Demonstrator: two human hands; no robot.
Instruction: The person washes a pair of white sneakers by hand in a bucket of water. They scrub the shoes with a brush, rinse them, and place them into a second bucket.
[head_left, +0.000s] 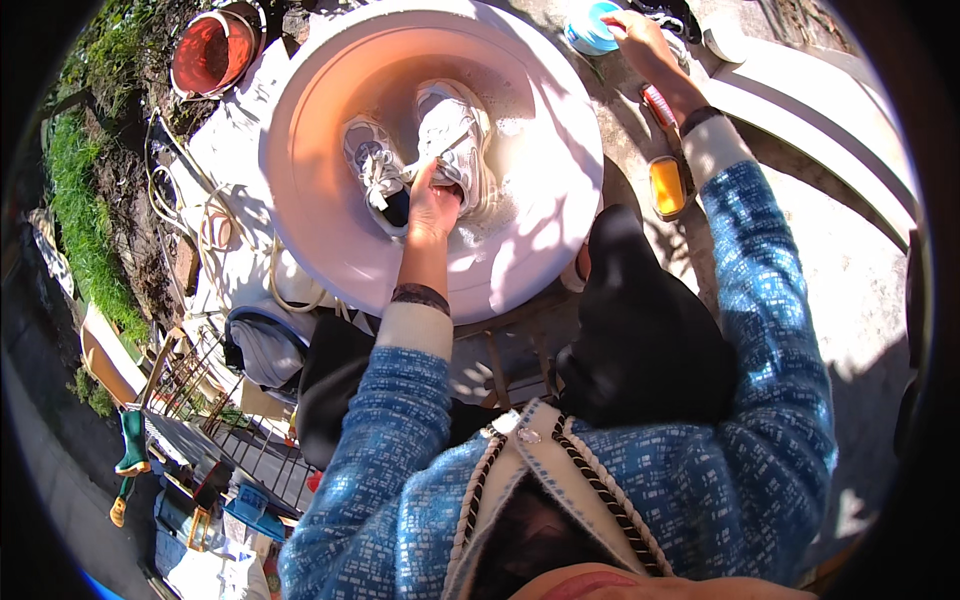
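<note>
A pair of pale lace-up sneakers lies in a large round plastic basin (547, 247) with some sudsy water. My left hand (435, 206) grips the right-hand sneaker (450, 139) at its ankle opening, thumb on top. The other sneaker (367, 161) rests close beside it, to the left. Reaching to the upper right, my right hand (634, 31) is at the rim of a blue and white tub (592, 30); its fingertips are over the edge, and whether they hold anything cannot be told. Near my right forearm lie a red and white brush (658, 105) and a yellow bar in a small dish (666, 187).
A red bucket (210, 56) stands at the upper left. A pale hose (161, 195) coils left of the basin, above a dark container with grey cloth (266, 349). A wire rack (240, 442) stands lower left. Dark shoes with pale laces (675, 22) lie past the tub.
</note>
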